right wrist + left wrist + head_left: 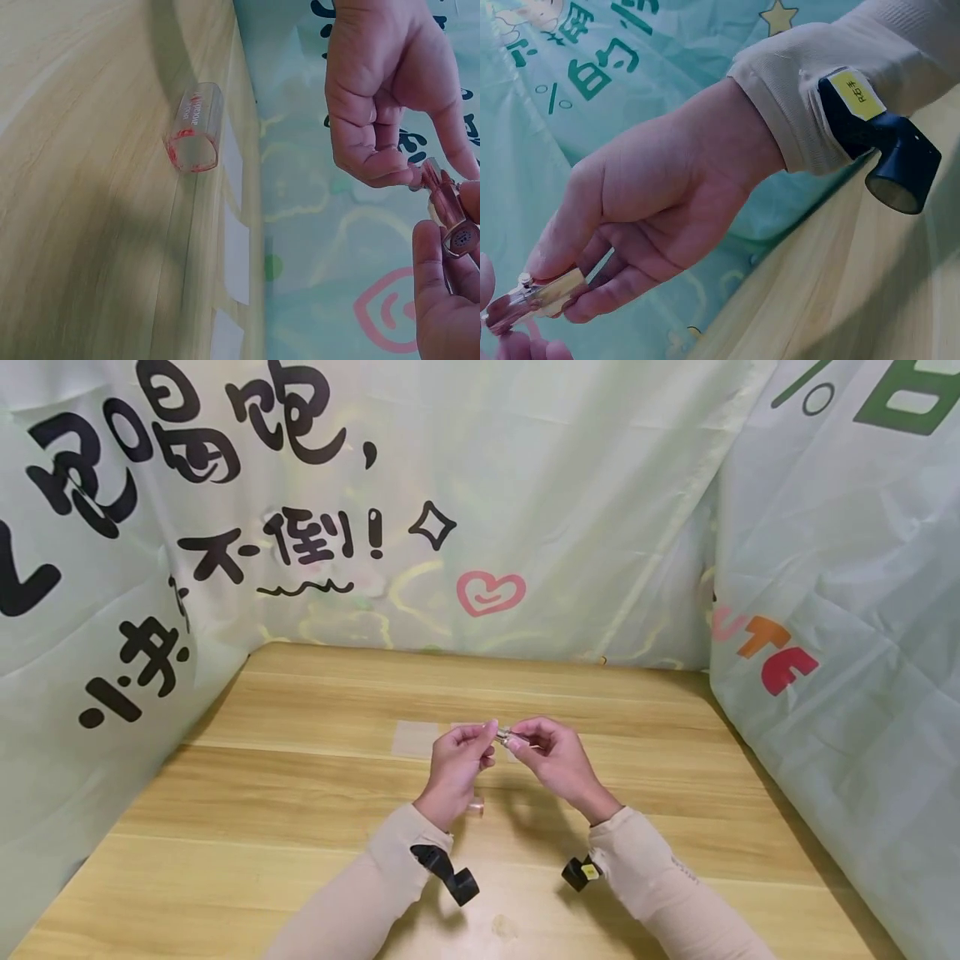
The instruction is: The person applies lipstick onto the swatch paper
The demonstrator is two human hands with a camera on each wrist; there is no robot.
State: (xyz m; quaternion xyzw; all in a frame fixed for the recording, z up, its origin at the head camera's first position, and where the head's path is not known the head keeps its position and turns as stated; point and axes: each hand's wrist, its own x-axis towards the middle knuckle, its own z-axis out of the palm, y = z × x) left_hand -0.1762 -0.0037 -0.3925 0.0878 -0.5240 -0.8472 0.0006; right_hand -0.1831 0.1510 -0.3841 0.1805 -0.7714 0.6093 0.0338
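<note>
A small shiny faceted piece (503, 737), silver and gold in the left wrist view, is held between the two hands above the table. The left hand (457, 764) pinches one end with thumb and fingertips. At the other end, the right hand (558, 760) grips it between thumb and fingers. In the right wrist view, the faceted piece (450, 206) looks pinkish, with a round pattern on its end face; fingertips cover part of it. Below the hands, a clear faceted tube (196, 127) with red marks and lettering lies on the table.
Pale flat rectangles (414, 739) lie on the wooden table (300, 793) behind the hands. Printed cloth (585, 527) hangs along the back and both sides. A black wrist camera (453, 881) sticks out from each beige sleeve.
</note>
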